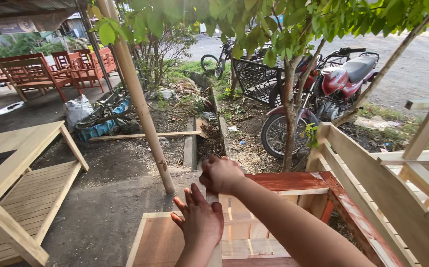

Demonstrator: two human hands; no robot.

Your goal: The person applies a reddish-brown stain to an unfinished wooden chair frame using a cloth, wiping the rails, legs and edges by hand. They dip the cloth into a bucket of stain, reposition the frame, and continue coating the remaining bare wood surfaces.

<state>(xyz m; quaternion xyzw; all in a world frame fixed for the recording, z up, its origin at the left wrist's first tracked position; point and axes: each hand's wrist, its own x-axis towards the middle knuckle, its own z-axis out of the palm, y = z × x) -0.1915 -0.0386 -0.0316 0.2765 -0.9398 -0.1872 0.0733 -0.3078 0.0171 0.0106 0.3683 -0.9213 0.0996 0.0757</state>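
Running left to right under the right hand, the red-stained top rail of a wooden furniture frame lies level, its long axis crosswise to the forearm. That hand is clenched, and whether it grips anything I cannot tell. The left hand is released, fingers spread, flat on the pale panel just below. Beyond the fist stand a bamboo post, a thin tree and a red motorcycle; an unpainted slatted frame crowds the right.

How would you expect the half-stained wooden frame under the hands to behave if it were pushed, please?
The wooden frame looks stiff, being built of thick boards. It probably slides rather than rolls, with flat faces throughout. The reddish parts may be slick or smear.
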